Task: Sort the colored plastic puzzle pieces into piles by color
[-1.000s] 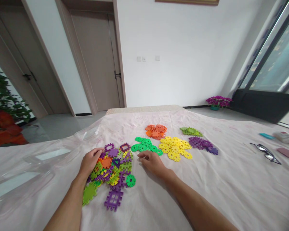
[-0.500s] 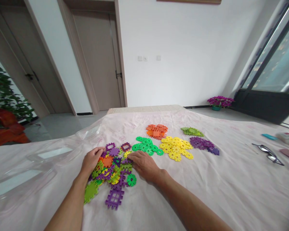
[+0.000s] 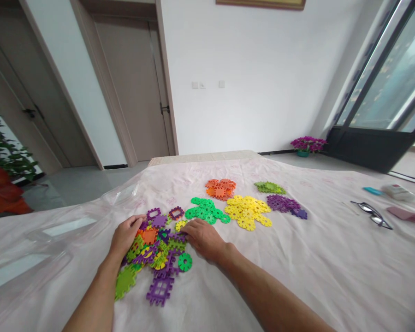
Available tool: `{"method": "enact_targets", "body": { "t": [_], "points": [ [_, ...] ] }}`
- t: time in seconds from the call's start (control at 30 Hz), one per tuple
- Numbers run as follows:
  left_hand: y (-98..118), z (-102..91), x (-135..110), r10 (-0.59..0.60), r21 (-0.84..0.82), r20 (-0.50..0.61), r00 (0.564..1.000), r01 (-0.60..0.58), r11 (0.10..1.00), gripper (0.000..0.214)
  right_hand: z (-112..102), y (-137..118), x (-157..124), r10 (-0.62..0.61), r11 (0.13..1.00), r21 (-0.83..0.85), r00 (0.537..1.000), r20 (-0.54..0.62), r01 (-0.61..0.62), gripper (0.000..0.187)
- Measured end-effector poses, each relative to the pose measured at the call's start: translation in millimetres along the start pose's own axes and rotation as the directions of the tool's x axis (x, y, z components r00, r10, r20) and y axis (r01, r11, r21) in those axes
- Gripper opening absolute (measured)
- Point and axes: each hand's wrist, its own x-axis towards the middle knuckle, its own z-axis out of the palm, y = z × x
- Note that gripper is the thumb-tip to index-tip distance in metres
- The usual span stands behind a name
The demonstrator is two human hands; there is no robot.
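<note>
A mixed pile of interlocking plastic pieces point(image 3: 159, 248) in purple, green, orange and yellow lies between my hands. My left hand point(image 3: 125, 234) rests along its left edge, loosely bent, its fingertips by a purple frame piece point(image 3: 153, 213); I see nothing held in it. Fingers drawn together, my right hand point(image 3: 203, 236) touches the right side of the pile beside a yellow notched disc point(image 3: 180, 225). What is under those fingertips is hidden. A green notched disc point(image 3: 185, 262) and a purple window-shaped piece point(image 3: 160, 290) lie at the near side.
Sorted groups lie beyond: green discs point(image 3: 204, 211), yellow discs point(image 3: 247, 211), orange pieces point(image 3: 220, 189), light green pieces point(image 3: 269, 187) and purple pieces point(image 3: 282, 203). Clear plastic trays point(image 3: 64, 230) are at left; glasses point(image 3: 371, 213) at right, on a pale cloth point(image 3: 297, 267).
The view has shifted slightly, so everything sits a little further left. Both hands stay at the pile, and the pieces look much the same.
</note>
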Motion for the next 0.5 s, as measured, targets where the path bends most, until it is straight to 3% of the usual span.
{"method": "enact_targets", "body": {
  "t": [0.17,0.33,0.43,0.5],
  "points": [
    [1.1,-0.8,-0.7,-0.009,0.015,-0.001,1.000,0.009,1.000,0.041,4.0,-2.3,-2.4,0.078,0.995,-0.054,0.996,-0.046,-0.081,0.016],
    [2.8,-1.4,-1.2,-0.007,0.023,-0.001,1.000,0.007,1.000,0.041,-0.2,9.4,-9.8,0.157,0.988,0.023,0.968,-0.196,-0.156,0.020],
    [1.5,-1.3,-0.2,0.001,0.019,0.002,1.000,-0.001,1.000,0.041,-15.3,35.9,-16.2,0.254,0.967,0.068,0.904,-0.344,-0.246,0.023],
    [0.2,-1.1,0.6,0.004,0.017,-0.006,1.000,-0.003,1.000,0.041,-30.3,61.1,-23.8,0.374,0.925,0.114,0.815,-0.443,-0.362,0.024]
  ]
}}
